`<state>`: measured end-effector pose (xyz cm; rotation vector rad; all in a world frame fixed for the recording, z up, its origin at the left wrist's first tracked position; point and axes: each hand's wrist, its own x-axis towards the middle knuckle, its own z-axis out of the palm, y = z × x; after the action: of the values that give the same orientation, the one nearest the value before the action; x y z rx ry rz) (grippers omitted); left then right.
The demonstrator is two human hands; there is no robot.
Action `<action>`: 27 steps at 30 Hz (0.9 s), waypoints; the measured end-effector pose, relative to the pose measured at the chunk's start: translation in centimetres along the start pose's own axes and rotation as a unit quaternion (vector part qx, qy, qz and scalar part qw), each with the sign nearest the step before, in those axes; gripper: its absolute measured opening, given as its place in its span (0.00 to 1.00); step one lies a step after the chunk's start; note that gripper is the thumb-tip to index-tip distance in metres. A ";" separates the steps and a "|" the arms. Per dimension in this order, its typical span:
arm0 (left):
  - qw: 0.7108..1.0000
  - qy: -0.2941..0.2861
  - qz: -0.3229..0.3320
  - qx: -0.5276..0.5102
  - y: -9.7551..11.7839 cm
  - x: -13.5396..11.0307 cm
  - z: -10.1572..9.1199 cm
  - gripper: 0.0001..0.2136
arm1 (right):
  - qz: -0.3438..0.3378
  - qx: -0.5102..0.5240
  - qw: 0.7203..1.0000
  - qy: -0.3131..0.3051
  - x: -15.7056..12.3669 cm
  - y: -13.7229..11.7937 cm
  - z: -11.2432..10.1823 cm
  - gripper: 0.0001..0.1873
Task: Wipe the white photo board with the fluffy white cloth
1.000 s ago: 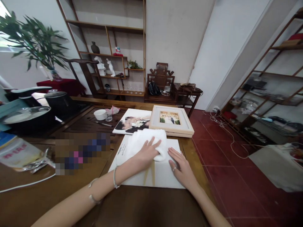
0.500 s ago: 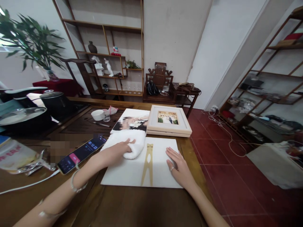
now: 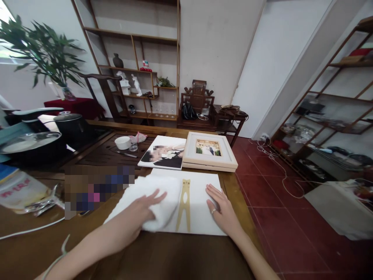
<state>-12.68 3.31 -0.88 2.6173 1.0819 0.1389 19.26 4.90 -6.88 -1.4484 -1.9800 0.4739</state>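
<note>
On the left half of the white board [image 3: 201, 186], the left hand [image 3: 142, 212] is pressing flat, fingers spread, on a white cloth [image 3: 164, 192] just left of the board's gold strip [image 3: 184, 202], while the right hand [image 3: 220, 206] is lying open on its right side.

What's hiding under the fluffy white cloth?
The white cloth lies on a white board, beside its gold peg-shaped mark. The left hand presses on top. The board's covered part is hidden.
</note>
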 end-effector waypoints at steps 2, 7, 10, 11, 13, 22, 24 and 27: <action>1.000 0.009 -0.002 0.000 -1.4 2.1 -0.5 0.20 | -0.002 -0.001 1.000 -0.001 0.0 0.0 0.0 0.21; 0.999 0.046 0.003 -0.003 -1.3 6.1 0.7 0.23 | -0.002 -0.003 1.000 -0.001 0.0 0.0 -0.1 0.21; 1.000 0.006 0.013 -0.007 2.0 6.0 1.8 0.26 | -0.003 -0.002 1.000 0.000 -0.1 0.0 -0.1 0.21; 1.000 -0.015 0.023 -0.006 3.3 5.7 2.2 0.27 | -0.004 -0.001 1.000 0.001 -0.1 0.0 -0.1 0.21; 0.997 -0.061 0.045 -0.002 5.4 4.8 2.8 0.26 | -0.005 0.001 1.000 0.001 0.0 0.0 -0.1 0.21; 0.999 -0.003 0.026 0.044 3.2 8.0 0.7 0.20 | -0.005 -0.003 1.000 -0.002 -0.1 0.1 0.0 0.21; 0.998 -0.003 0.030 0.063 2.5 10.1 -0.4 0.19 | -0.009 0.001 1.000 0.001 -0.1 0.1 0.1 0.21; 0.995 -0.017 0.048 0.090 2.7 13.2 -1.2 0.19 | -0.014 0.011 1.000 0.009 -0.1 0.2 0.0 0.21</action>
<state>-1.71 11.09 0.75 2.8213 1.0007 0.0183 19.36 4.89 -7.03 -1.4049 -1.9735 0.4674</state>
